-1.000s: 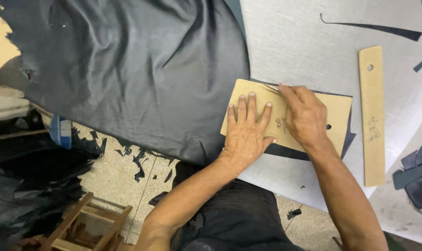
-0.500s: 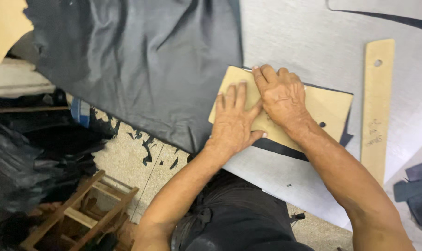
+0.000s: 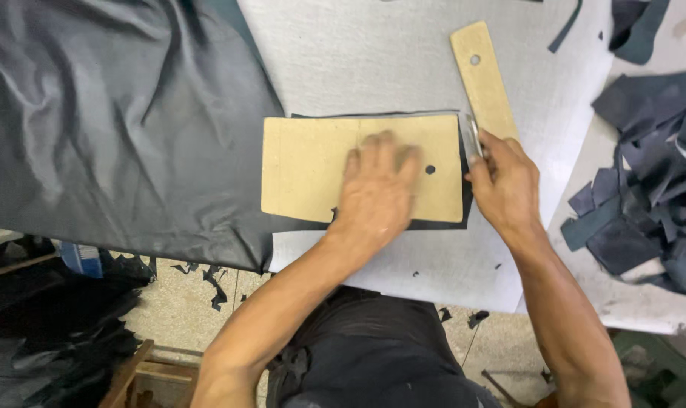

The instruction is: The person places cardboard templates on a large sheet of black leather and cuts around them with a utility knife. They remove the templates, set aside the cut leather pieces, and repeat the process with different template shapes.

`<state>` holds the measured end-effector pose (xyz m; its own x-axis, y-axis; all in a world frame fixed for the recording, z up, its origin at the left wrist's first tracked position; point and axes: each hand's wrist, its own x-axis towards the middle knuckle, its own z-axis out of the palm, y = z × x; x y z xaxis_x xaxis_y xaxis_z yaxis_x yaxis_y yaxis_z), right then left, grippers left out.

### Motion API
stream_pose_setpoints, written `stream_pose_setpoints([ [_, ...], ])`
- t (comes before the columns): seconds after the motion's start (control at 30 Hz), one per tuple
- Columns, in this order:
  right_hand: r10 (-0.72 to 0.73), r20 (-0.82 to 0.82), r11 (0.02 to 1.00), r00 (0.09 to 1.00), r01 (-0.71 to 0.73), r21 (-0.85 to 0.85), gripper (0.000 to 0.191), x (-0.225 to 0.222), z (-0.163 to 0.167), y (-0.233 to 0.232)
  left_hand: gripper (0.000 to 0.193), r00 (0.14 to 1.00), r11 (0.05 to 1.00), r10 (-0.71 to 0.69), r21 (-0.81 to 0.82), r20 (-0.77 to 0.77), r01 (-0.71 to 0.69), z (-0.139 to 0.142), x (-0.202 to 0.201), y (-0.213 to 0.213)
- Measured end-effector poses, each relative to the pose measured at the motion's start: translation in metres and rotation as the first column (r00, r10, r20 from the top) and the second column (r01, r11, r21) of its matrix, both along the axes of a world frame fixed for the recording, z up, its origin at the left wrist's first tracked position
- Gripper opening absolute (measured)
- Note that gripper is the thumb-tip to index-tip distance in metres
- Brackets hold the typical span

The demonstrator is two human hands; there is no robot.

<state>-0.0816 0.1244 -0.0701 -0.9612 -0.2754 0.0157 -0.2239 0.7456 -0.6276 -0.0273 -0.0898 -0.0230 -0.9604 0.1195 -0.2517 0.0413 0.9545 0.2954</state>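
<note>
My left hand (image 3: 377, 189) lies flat, fingers spread, on a tan cardboard pattern (image 3: 305, 166) that rests on dark leather (image 3: 116, 121) spread over the grey work table (image 3: 373, 53). My right hand (image 3: 505, 185) grips a small metal knife (image 3: 473, 137) held against the pattern's right edge. A thin strip of the dark leather shows below and to the right of the pattern.
A long narrow tan cardboard strip (image 3: 482, 75) with a hole lies beyond my right hand. A heap of dark leather scraps (image 3: 645, 189) fills the right side of the table. Below the table's edge are a tiled floor with offcuts (image 3: 207, 276) and a wooden frame (image 3: 143, 374).
The view has shifted and the pattern now lies level. My right hand has moved from the pattern's top left part to its right edge. My left hand stays pressed on the pattern.
</note>
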Motion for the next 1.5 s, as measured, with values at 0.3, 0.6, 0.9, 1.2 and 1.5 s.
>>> stream_pose_setpoints([
  [0.3,-0.044,-0.040,0.993,0.998,0.048,0.107,0.036,-0.006,-0.012,-0.025,0.103,0.974,0.972,-0.108,-0.183,0.198,0.145,-0.016,-0.025,0.048],
  [0.6,-0.220,-0.035,0.945,0.975,0.222,0.239,0.036,0.154,0.022,-0.005,0.104,0.982,0.960,-0.165,-0.215,0.092,0.181,-0.023,-0.018,0.048],
  [0.9,-0.274,-0.008,0.960,0.962,0.274,0.054,0.033,0.206,0.029,-0.089,0.028,0.915,0.873,-0.339,0.290,-0.219,0.393,-0.057,-0.010,-0.086],
  [1.2,-0.313,0.221,0.886,0.924,0.368,-0.282,0.033,0.141,-0.036,-0.304,0.032,0.636,0.638,-0.770,0.099,0.050,0.764,-0.098,-0.105,-0.149],
  [1.5,-0.282,-0.075,0.959,0.956,0.284,0.014,0.009,0.119,-0.037,-0.332,0.021,0.625,0.621,-0.780,0.090,-0.032,0.779,-0.104,-0.107,-0.148],
])
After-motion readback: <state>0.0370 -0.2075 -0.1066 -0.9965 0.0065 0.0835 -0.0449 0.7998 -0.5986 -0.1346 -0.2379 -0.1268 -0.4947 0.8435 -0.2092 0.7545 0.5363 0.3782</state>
